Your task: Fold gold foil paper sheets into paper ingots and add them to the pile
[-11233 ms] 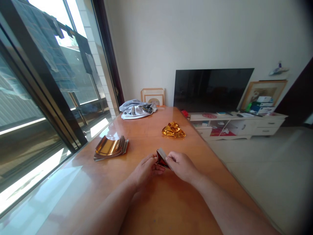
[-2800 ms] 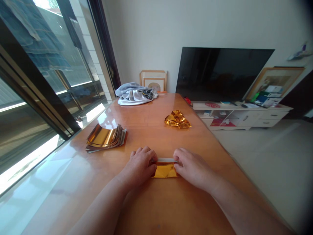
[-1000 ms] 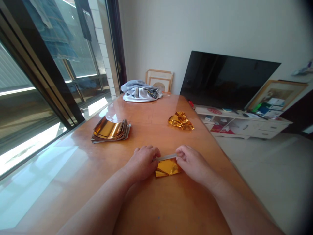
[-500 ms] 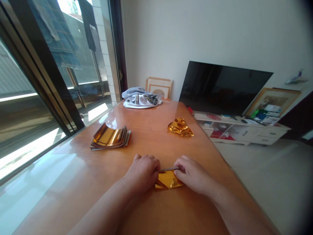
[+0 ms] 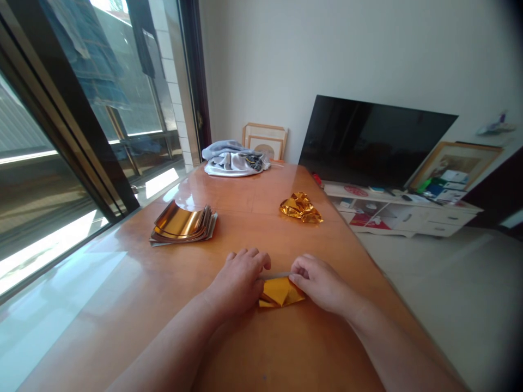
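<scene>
Here's my folded gold sheet (image 5: 281,293) at the near middle of the brown table (image 5: 245,348), shiny, its slanting creases meeting in a point on the near side, a pale strip (image 5: 275,276) running along its far edge. On to the right hand (image 5: 321,280): thumb and curled fingers pinching the far right corner, forearm coming in from near right. And the left hand (image 5: 239,277), knuckles up, index finger raised, covers the sheet's left end; how firmly it grips I can't tell from here. Room check: wood runs on at the near side, and beyond the hands between the gold stack (image 5: 183,226) on the left and the crumpled foil (image 5: 300,208) at far right. The table's right edge slants past, apart from the right hand; grey cloth (image 5: 235,159) sits at the far end.
</scene>
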